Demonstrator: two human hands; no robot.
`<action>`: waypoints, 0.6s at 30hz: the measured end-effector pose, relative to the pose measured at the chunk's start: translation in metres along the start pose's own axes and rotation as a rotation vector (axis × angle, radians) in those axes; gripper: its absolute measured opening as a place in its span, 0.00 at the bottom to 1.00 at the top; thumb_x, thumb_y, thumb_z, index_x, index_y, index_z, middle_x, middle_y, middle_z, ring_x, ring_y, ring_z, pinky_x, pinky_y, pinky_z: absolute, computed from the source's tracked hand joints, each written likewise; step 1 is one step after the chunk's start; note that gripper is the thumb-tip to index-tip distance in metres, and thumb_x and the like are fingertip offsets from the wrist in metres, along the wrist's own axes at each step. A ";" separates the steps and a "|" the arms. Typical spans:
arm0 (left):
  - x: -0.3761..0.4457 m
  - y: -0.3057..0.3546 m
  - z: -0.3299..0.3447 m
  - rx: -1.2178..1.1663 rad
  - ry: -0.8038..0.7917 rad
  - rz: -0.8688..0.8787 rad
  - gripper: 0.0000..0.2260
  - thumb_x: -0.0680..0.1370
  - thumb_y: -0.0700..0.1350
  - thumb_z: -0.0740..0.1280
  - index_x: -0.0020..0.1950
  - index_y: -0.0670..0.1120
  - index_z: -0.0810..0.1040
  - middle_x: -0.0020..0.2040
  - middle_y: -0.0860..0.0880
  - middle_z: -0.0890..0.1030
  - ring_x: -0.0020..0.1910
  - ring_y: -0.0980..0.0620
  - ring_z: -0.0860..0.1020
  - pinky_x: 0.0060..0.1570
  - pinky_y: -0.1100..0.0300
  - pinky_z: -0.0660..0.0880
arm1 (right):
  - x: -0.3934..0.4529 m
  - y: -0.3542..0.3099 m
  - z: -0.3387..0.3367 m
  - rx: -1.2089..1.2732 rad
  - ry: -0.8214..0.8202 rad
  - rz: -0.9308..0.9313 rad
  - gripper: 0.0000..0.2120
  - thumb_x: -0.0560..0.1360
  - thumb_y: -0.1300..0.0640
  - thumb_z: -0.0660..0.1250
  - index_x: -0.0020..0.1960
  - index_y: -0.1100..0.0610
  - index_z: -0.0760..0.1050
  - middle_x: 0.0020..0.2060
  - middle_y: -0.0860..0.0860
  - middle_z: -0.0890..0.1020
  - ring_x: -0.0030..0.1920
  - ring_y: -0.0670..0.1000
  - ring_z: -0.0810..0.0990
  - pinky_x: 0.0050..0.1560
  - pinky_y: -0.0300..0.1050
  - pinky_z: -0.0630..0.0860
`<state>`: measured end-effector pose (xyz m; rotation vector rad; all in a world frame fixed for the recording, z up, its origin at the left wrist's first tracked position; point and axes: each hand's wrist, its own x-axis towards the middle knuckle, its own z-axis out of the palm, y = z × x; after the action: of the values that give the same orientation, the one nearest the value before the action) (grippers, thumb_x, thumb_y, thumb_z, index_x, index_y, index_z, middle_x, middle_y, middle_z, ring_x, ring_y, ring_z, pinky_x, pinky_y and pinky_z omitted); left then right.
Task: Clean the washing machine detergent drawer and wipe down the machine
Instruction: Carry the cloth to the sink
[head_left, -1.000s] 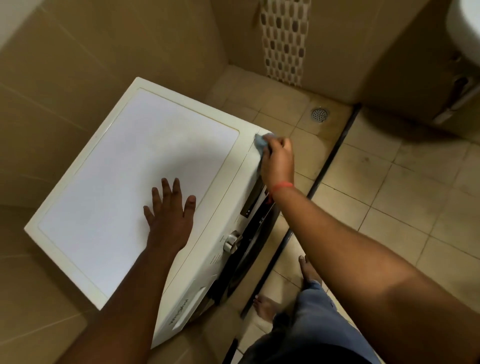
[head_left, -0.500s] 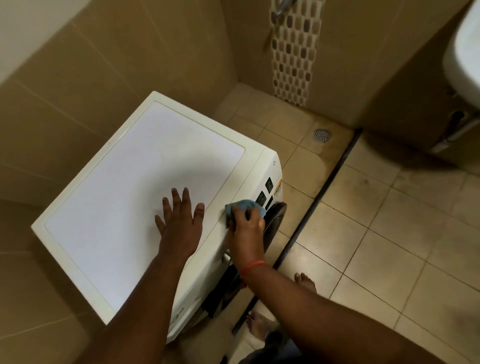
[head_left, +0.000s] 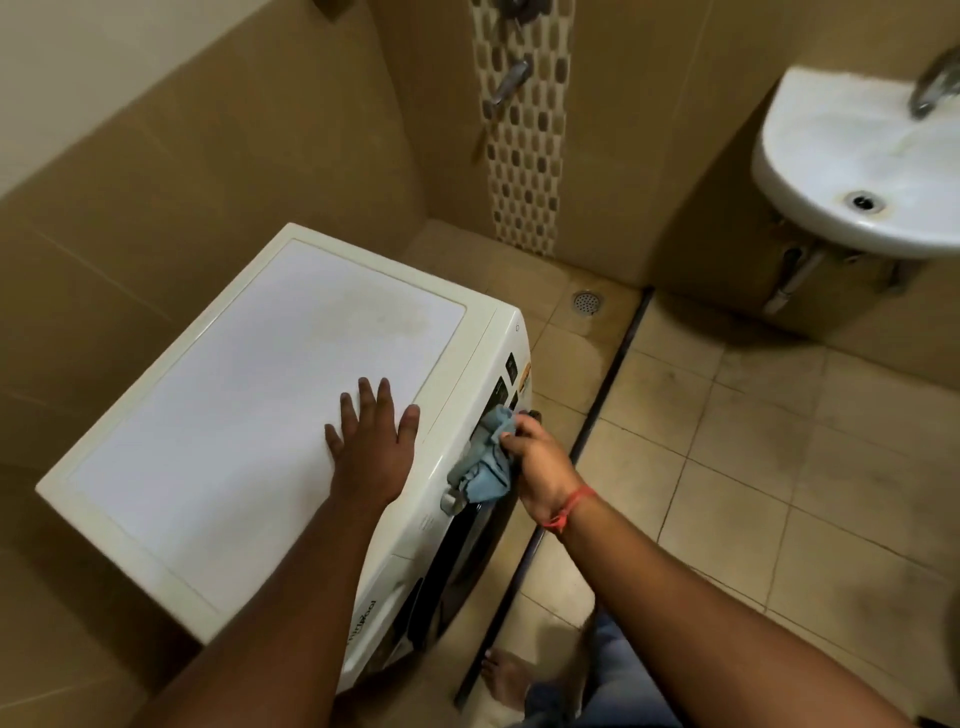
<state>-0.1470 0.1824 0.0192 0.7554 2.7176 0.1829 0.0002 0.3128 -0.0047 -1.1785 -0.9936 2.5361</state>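
Observation:
A white front-loading washing machine (head_left: 249, 395) stands against the tiled wall on the left. My left hand (head_left: 371, 441) lies flat on its top, fingers spread, near the front edge. My right hand (head_left: 537, 460) grips a light blue cloth (head_left: 485, 462) and presses it against the control panel on the machine's front, beside the dark buttons (head_left: 506, 379). The dial is hidden behind the cloth. The detergent drawer front (head_left: 387, 597) sits closed at the lower left of the panel.
A white wall basin (head_left: 852, 171) with a tap hangs at the upper right. A floor drain (head_left: 587, 301) and a dark floor strip (head_left: 597, 410) lie right of the machine. Wall taps (head_left: 511, 78) sit on the mosaic strip. My bare foot (head_left: 506, 675) stands below.
My right hand has carried the cloth from the machine's far front corner back along the top edge and down onto the control panel. My left hand has stayed flat on the top.

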 end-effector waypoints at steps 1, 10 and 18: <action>-0.001 0.005 0.000 -0.001 -0.003 0.013 0.30 0.81 0.62 0.43 0.80 0.49 0.48 0.81 0.47 0.46 0.79 0.43 0.44 0.75 0.39 0.45 | -0.003 -0.006 -0.009 0.140 -0.004 0.040 0.11 0.80 0.62 0.57 0.53 0.57 0.78 0.53 0.60 0.81 0.53 0.60 0.81 0.59 0.57 0.77; -0.008 0.107 -0.024 -0.606 -0.318 0.151 0.19 0.81 0.59 0.58 0.66 0.50 0.77 0.64 0.50 0.79 0.62 0.52 0.76 0.62 0.55 0.70 | -0.040 -0.070 -0.055 0.015 -0.028 -0.058 0.17 0.77 0.57 0.66 0.65 0.60 0.73 0.57 0.62 0.81 0.56 0.61 0.80 0.56 0.56 0.78; -0.005 0.210 -0.033 -0.776 -0.453 0.278 0.11 0.78 0.54 0.67 0.42 0.48 0.79 0.39 0.51 0.82 0.39 0.53 0.79 0.43 0.57 0.73 | -0.055 -0.160 -0.101 -0.124 0.053 -0.226 0.11 0.76 0.68 0.59 0.56 0.62 0.76 0.45 0.59 0.82 0.45 0.57 0.81 0.47 0.51 0.78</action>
<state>-0.0528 0.3577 0.0948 0.7900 1.8725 0.9338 0.0921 0.4624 0.0841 -1.0894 -1.2110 2.2864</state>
